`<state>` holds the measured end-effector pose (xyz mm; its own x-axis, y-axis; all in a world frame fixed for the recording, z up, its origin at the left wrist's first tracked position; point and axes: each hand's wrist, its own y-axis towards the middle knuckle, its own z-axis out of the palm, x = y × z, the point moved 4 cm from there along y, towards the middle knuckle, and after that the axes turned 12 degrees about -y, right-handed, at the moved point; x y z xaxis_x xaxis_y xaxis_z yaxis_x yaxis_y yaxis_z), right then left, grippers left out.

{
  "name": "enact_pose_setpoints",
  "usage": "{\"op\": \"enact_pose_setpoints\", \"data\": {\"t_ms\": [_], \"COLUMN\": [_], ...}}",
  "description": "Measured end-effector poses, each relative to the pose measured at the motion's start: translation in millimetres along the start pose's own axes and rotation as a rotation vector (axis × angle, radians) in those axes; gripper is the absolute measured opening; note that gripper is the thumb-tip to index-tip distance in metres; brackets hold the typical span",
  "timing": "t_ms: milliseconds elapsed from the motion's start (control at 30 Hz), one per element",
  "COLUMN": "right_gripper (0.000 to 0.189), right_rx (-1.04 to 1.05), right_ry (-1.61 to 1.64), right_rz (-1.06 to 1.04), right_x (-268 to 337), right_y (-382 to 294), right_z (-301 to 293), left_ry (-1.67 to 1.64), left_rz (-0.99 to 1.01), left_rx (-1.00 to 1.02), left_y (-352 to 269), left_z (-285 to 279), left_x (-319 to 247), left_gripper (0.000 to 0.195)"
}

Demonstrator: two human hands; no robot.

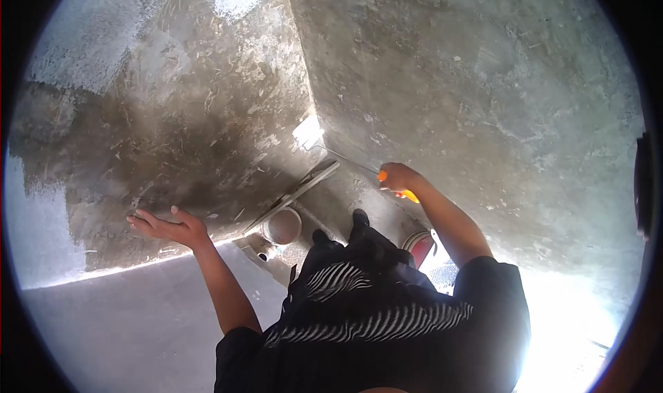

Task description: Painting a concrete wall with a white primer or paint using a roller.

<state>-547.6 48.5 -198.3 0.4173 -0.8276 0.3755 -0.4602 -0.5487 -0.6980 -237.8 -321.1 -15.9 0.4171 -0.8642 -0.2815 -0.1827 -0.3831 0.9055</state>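
My right hand (401, 178) grips the orange handle (412, 195) of a paint roller. Its thin metal rod (348, 160) runs to a white roller head (306, 133), which is at the inside corner, low on the left wall. Glare washes out the roller's outline there. My left hand (173, 228) is raised with its fingers apart and nothing in it, in front of the left wall (171, 149). That wall is stained, bare plaster with whitish painted patches (103, 35).
Along the wall's foot, a long board or strip (292, 199) leans above a round bucket (282, 226). A short pipe piece (267, 253) lies beside it. By my legs stands a red bucket (420, 245). The right wall (466, 108) is bare, mottled plaster.
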Motion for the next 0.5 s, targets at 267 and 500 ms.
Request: {"op": "enact_pose_setpoints", "data": {"t_ms": [267, 500], "right_gripper": [0.036, 0.03], "right_rx": [0.009, -0.031], "right_ry": [0.065, 0.029], "right_rz": [0.038, 0.065], "right_x": [40.5, 44.9], "right_y": [-97.4, 6.2], "right_z": [-42.2, 28.1], "left_ry": [-0.029, 0.067], "left_rz": [0.03, -0.055], "left_rx": [0.181, 0.288], "left_y": [0.5, -2.9], "left_z": [27.9, 55.5], "left_x": [17.1, 37.7], "left_gripper": [0.068, 0.083]}}
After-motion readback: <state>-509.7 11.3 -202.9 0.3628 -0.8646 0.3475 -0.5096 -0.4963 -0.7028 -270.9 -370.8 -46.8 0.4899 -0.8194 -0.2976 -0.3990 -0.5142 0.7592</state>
